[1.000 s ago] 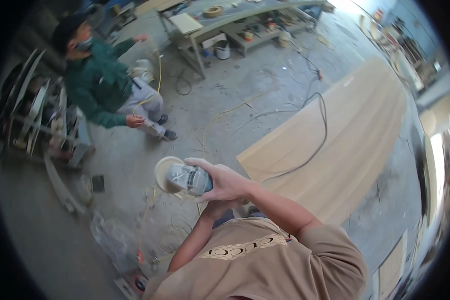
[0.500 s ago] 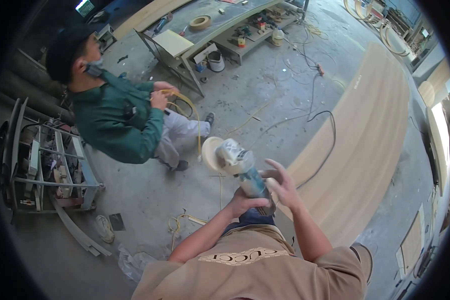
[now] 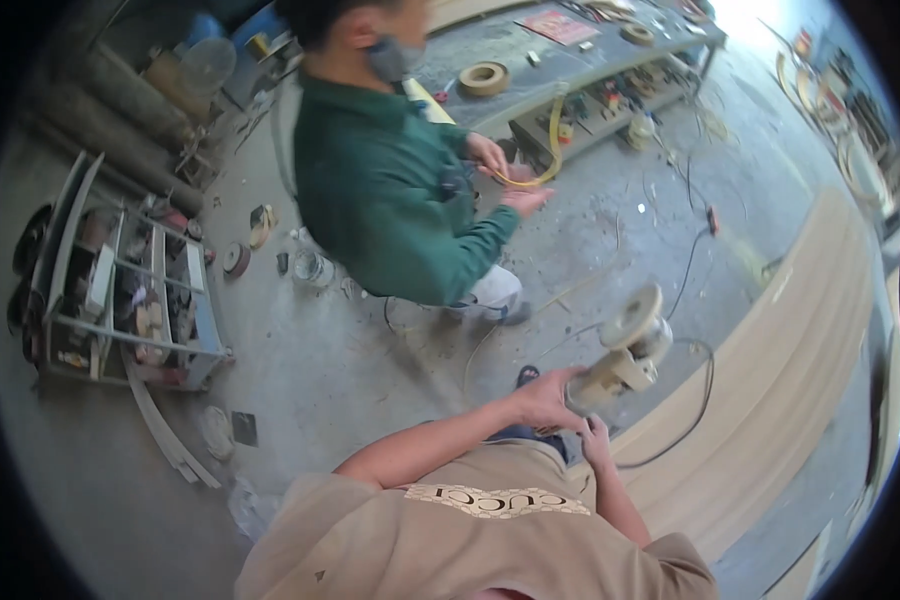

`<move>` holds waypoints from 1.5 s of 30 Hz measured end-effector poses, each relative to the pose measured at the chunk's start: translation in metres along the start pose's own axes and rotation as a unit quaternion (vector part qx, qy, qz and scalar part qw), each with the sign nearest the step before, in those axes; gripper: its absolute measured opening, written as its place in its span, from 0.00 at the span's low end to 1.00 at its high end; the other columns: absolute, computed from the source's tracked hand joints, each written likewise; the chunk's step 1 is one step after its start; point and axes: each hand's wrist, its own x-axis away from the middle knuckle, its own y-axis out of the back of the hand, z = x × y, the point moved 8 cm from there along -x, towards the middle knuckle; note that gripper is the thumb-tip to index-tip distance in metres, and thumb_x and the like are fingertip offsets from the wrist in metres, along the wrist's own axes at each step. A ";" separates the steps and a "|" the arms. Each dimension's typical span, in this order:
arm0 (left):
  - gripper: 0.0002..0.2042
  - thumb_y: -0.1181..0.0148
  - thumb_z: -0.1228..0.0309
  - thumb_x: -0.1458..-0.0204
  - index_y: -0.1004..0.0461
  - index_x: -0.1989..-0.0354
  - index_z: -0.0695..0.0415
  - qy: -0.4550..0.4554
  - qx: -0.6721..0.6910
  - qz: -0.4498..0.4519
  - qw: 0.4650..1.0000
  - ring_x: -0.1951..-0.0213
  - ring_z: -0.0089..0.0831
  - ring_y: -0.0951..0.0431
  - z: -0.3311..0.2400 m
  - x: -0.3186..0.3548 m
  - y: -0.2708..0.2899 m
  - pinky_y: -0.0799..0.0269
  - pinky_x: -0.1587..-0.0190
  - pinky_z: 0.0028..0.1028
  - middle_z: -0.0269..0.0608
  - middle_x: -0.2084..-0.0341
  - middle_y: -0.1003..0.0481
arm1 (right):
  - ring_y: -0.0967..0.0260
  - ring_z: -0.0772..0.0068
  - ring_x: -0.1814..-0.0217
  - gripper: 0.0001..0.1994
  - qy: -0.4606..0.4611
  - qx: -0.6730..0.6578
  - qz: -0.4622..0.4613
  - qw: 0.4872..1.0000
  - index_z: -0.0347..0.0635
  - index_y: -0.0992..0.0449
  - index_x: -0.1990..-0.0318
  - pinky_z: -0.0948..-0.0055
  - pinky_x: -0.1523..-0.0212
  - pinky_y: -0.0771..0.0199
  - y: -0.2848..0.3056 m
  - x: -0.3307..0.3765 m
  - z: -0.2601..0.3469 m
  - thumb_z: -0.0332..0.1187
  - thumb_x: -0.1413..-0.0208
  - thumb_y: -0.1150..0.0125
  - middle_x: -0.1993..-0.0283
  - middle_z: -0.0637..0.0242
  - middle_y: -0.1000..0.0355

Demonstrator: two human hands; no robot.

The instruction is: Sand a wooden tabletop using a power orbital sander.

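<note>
My left hand [image 3: 550, 400] is wrapped round the body of a dusty angle grinder [image 3: 602, 385], held up in front of my waist. The tool's round pale disc [image 3: 634, 314] points away from me and up to the right. My right hand [image 3: 597, 445] is closed at the rear end of the grinder, below the left hand; its fingertips are partly hidden. A dark power cord [image 3: 708, 390] loops from near the right hand over a long curved wooden panel [image 3: 770, 400] on my right.
A co-worker in a green jacket [image 3: 380, 200] stands close ahead on the left, holding a yellow hose [image 3: 545, 178]. Behind is a workbench [image 3: 570, 70] with tape rolls and tools. A metal rack of scraps [image 3: 135, 290] stands at far left. Cords lie across the floor.
The grinder has swung right, and its disc now faces more upward. My right hand has moved from beside its body to its rear end. The co-worker appears further right and nearer.
</note>
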 end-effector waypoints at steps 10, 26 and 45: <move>0.41 0.22 0.66 0.63 0.30 0.36 0.67 0.023 -0.033 0.101 0.994 0.63 0.40 0.16 -0.025 -0.055 0.032 0.22 0.58 0.36 0.53 0.62 0.18 | 0.25 0.66 0.48 0.17 0.021 -0.191 -0.053 0.980 0.36 0.26 0.50 0.59 0.46 0.21 0.048 -0.033 0.080 0.43 0.32 0.44 0.52 0.62 0.27; 0.28 0.31 0.59 0.53 0.24 0.43 0.58 -0.181 -0.304 0.141 0.925 0.52 0.54 0.18 -0.069 -0.064 0.148 0.22 0.50 0.49 0.52 0.56 0.19 | 0.30 0.60 0.40 0.29 0.072 -0.474 -0.349 0.805 0.44 0.34 0.37 0.55 0.39 0.27 -0.018 -0.056 0.215 0.59 0.30 0.45 0.45 0.58 0.30; 0.18 0.39 0.58 0.43 0.22 0.50 0.57 -0.144 -0.341 -0.033 0.928 0.52 0.49 0.19 -0.266 -0.207 -0.081 0.24 0.48 0.45 0.50 0.56 0.19 | 0.28 0.68 0.54 0.21 0.115 -0.278 -0.334 0.893 0.54 0.30 0.40 0.59 0.54 0.20 -0.260 -0.175 0.298 0.55 0.30 0.44 0.52 0.69 0.29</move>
